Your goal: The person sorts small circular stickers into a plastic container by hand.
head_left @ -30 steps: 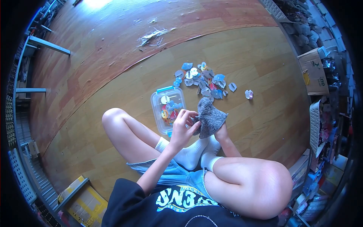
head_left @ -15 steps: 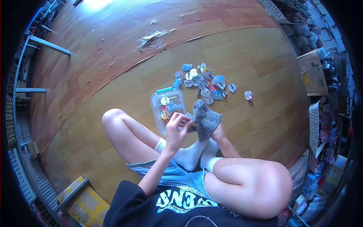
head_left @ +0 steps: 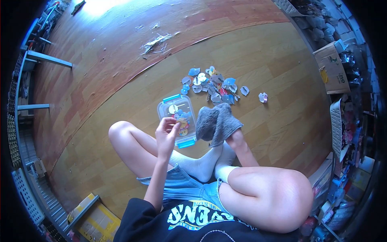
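Observation:
My left hand [head_left: 164,135] is over the near left part of a clear plastic box [head_left: 190,105] with blue clips, thumb and fingers pinched together. What sits between those fingertips is too small to make out. Inside the box lie several small colourful pieces [head_left: 183,121], some yellow and blue. My right hand [head_left: 236,140] grips a grey knitted cloth [head_left: 217,121], which drapes over its fingers and hides them. The cloth hangs just right of the box, above the white-socked feet [head_left: 201,165].
Beyond the cloth a pile of small flat pieces [head_left: 216,98] is spread on the wooden floor. A pinkish-white piece [head_left: 263,97] lies apart at right. Farther off are pale scraps [head_left: 157,42]. Cartons [head_left: 331,68] and packed goods line the right side; metal-framed shelving [head_left: 50,58] stands left.
My left hand has moved from the cloth leftwards to over the box. The grey cloth has shifted and now spreads wider over my right hand. The view has tilted slightly.

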Demonstrator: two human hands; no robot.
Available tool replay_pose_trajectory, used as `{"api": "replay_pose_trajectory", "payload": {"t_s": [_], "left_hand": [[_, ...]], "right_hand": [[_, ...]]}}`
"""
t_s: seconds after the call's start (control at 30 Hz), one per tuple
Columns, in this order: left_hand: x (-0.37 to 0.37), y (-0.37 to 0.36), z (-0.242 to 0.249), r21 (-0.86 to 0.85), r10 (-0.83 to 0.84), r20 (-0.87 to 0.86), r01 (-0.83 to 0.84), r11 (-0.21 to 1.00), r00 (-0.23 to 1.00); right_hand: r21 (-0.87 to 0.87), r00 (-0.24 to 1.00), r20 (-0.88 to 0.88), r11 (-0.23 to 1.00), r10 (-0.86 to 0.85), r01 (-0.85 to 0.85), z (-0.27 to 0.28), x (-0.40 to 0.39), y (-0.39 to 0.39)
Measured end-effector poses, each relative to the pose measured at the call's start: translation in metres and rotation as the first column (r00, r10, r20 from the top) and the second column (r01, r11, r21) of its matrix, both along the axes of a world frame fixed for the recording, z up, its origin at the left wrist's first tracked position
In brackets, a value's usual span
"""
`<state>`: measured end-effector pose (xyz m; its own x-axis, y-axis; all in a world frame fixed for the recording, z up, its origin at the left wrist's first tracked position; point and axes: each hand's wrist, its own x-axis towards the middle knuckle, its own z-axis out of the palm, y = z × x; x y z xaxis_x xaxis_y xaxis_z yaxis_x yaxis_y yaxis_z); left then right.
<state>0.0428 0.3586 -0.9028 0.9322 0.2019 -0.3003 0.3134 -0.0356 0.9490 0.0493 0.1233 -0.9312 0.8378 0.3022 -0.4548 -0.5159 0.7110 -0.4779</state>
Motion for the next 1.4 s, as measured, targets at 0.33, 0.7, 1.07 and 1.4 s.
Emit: {"api": "replay_pose_trajectory", "payload": {"t_s": [0.33, 0.7, 1.07, 1.4], "left_hand": [[0.064, -0.074, -0.01, 0.785, -0.509, 0.197, 0.177, 0.593, 0.838], [0.101, -0.128, -0.06, 0.807, -0.615, -0.062, 0.402, 0.433, 0.786], [0.026, -0.065, 0.015, -0.089, -0.467, 0.301, 0.512, 0.855, 0.832], [-0.006, -0.066, 0.014, 0.046, -0.285, 0.266, 0.283, 0.958, 0.921]], "right_hand": [[0.038, 0.951, 0.078, 0.954, -0.299, 0.297, 0.008, 0.016, -0.066], [0.146, 0.944, -0.008, 0.934, -0.33, 0.327, -0.003, 0.013, -0.062], [-0.25, 0.91, 0.372, 0.964, 0.18, -0.089, 0.006, 0.007, -0.023], [-0.247, 0.945, 0.305, 0.968, 0.116, -0.039, 0.01, 0.001, 0.002]]}}
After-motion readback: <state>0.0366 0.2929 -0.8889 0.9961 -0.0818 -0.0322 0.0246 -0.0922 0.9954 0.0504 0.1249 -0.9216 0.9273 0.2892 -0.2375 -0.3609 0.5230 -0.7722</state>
